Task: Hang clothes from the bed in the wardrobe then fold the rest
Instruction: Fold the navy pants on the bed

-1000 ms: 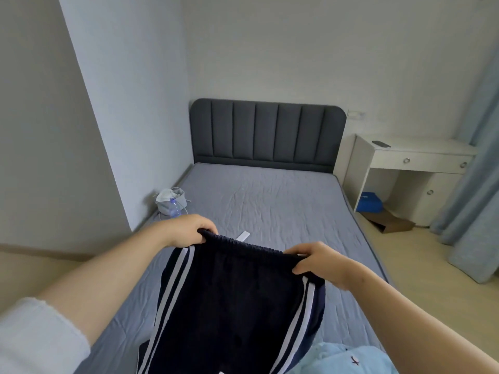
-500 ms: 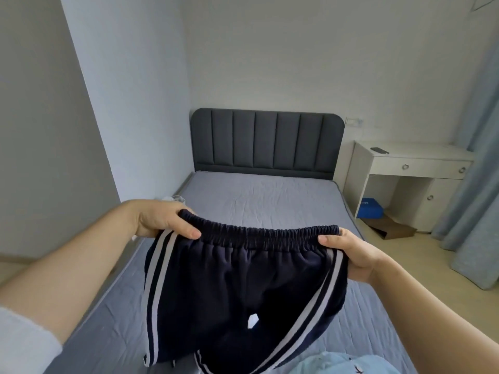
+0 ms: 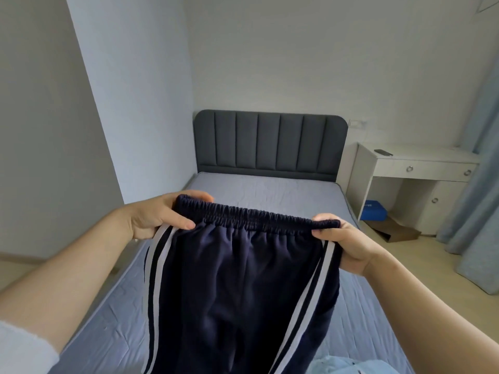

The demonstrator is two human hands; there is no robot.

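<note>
Raised higher since before, navy trousers [image 3: 237, 287] hung above the bed [image 3: 270, 193], waistband pinched by left hand [image 3: 159, 215] and right hand [image 3: 343, 247].

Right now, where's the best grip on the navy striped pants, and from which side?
The elastic waistband, at its two ends above the white side stripes, one hand from each outer side, thumbs in front. The left hand and right hand pinch there, so the band is spread wide and the pants hang flat.
</note>
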